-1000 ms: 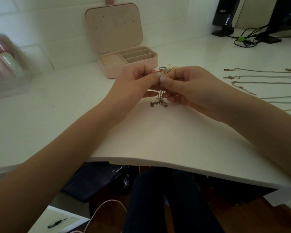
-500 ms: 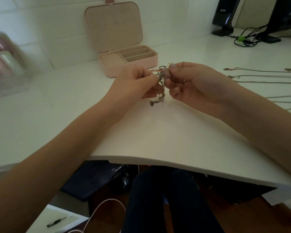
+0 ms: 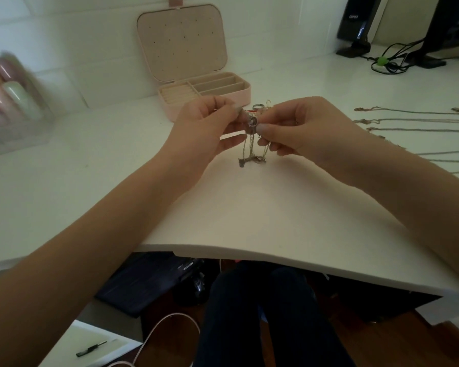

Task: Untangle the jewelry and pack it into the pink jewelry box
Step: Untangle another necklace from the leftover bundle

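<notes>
— head view: your left hand (image 3: pixel 210 125) and right hand (image 3: pixel 300 125) are both pinched shut on the top of the tangle (image 3: pixel 252 144), held up between them just above the pad (image 3: pixel 263 213).
— so what can go wrong from here?
— pull your hands apart too hard and i judge the knot at the bottom tightens instead of loosening; thin chain could also kink or snap at a link.
— and the ring?
— 1 small ring (image 3: pixel 252 122) sits right at your fingertips. if either pinch slips, it may drop, and the pad's front edge hangs over open floor, so it could roll off.
— where does it all go?
— the box (image 3: pixel 245 92) stands open just behind your hands, compartments bare as far as i can see. nothing packed yet.
— anything to my right?
— several chains (image 3: pixel 414 120) lie straight on the table (image 3: pixel 90 165), well apart from the tangle. swing a dangling end over them and you risk a fresh snarl.
</notes>
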